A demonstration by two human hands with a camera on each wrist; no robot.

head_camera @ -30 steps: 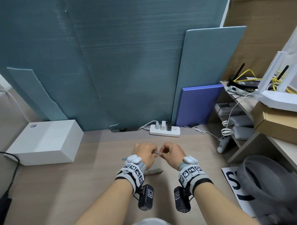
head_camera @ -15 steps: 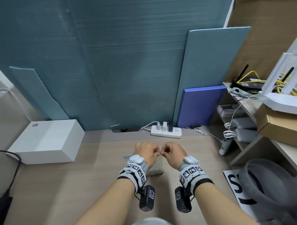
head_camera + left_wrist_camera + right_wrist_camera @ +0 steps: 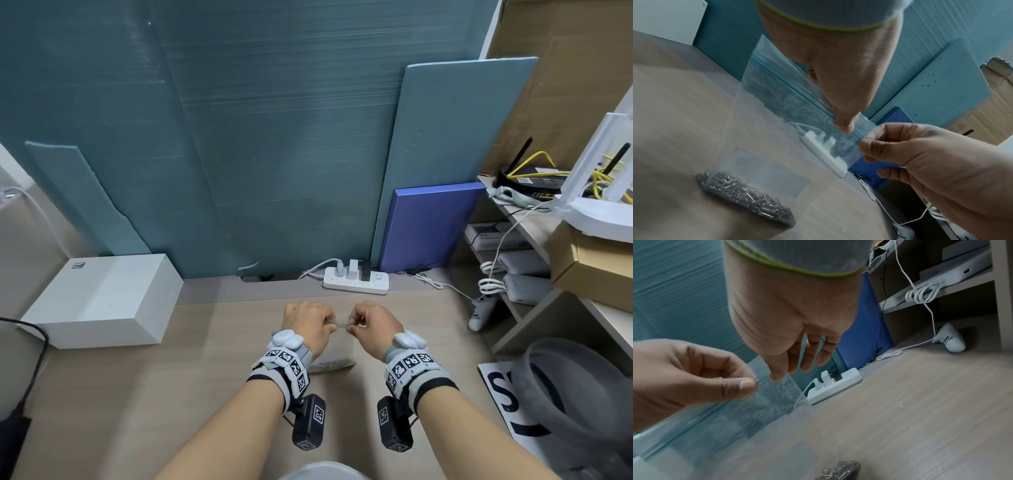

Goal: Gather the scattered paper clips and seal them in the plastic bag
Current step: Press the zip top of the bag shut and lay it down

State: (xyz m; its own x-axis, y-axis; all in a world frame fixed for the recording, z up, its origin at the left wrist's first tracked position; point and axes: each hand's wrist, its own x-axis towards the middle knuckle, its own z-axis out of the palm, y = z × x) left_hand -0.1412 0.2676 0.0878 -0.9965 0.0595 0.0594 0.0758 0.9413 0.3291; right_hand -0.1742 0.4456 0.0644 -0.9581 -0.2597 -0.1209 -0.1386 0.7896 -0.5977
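Two hands pinch the top edge of a clear plastic bag [image 3: 764,146] above the bench [image 3: 171,394]: left hand [image 3: 308,325] and right hand [image 3: 373,325]. Only the wrist views show the paper clips [image 3: 744,198] heaped in the bag's bottom; the head view hides most of the bag.

Both hands [image 3: 342,325] raised, fingertips pinched together

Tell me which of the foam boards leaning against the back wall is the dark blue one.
It is the small blue board at the right, just behind the power strip. The other boards are teal and taller.
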